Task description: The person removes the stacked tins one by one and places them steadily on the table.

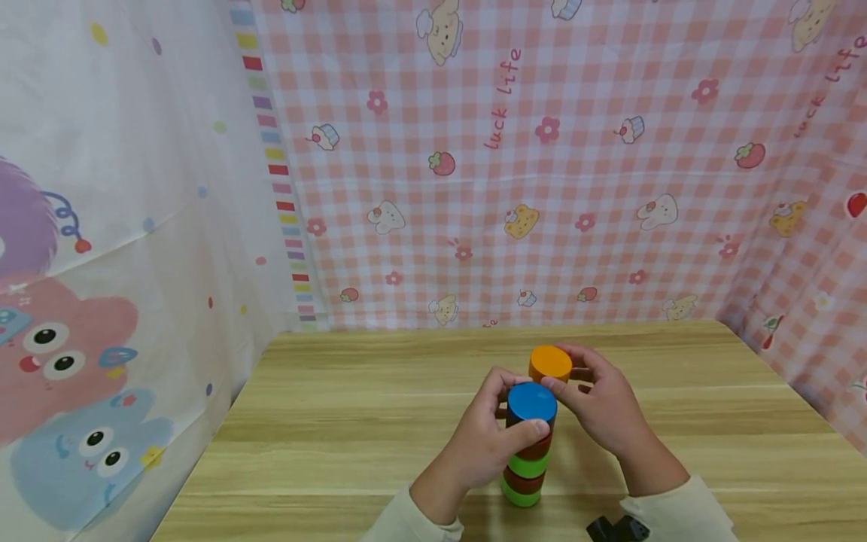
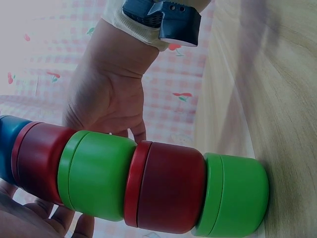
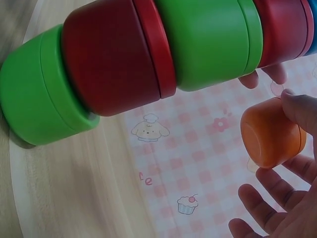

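A stack of small lidded canisters stands upright on the table. From the bottom it runs green (image 2: 237,193), dark red (image 2: 173,186), green (image 2: 101,173), dark red (image 2: 44,158), with a blue canister (image 1: 531,401) on top. Around the blue canister at the top curls my left hand (image 1: 477,444), thumb across its near side and fingers behind. Just beyond the stack, my right hand (image 1: 606,406) pinches an orange canister (image 3: 270,133) between thumb and fingers. That canister is off the table, apart from the stack in the right wrist view.
The wood-grain table (image 1: 325,452) extends around the stack. Pink checked cloth (image 1: 474,188) hangs behind and to the right, a white cartoon-print cloth (image 1: 169,301) at the left. A black wrist device (image 1: 618,529) sits at the right sleeve.
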`<state>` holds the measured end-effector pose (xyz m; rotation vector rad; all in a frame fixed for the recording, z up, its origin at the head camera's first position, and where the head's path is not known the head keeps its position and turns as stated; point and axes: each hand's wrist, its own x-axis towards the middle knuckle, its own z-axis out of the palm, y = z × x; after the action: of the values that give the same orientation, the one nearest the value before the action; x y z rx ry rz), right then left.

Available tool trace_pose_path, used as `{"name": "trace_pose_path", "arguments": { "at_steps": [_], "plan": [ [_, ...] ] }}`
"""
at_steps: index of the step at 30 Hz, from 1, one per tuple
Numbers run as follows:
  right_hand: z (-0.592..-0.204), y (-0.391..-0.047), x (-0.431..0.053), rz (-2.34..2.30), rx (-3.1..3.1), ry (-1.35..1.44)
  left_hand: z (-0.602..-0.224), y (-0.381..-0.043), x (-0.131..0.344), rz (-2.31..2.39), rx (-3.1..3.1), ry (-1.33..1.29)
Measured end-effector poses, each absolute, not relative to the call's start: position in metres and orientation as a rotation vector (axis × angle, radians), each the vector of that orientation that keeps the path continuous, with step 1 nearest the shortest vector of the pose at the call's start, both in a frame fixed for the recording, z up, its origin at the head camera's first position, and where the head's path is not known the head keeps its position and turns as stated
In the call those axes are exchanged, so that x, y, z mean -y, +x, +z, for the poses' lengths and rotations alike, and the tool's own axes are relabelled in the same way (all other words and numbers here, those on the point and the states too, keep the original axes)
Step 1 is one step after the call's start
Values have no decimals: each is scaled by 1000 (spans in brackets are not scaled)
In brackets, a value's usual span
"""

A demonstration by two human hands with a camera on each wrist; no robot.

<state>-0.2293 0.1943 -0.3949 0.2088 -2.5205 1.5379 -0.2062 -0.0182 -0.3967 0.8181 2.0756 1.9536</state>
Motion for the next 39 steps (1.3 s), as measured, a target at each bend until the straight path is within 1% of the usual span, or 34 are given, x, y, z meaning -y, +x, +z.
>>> {"name": "trace_pose_path", "arguments": {
  "at_steps": [31,39],
  "plan": [
    [-408,-239,-201,1516,2548,240,-399,-207,17,1970,-2079,819],
    [-415,-243,-205,1594,2540,260,-398,-207,17,1960,-2080,816]
  ]
}}
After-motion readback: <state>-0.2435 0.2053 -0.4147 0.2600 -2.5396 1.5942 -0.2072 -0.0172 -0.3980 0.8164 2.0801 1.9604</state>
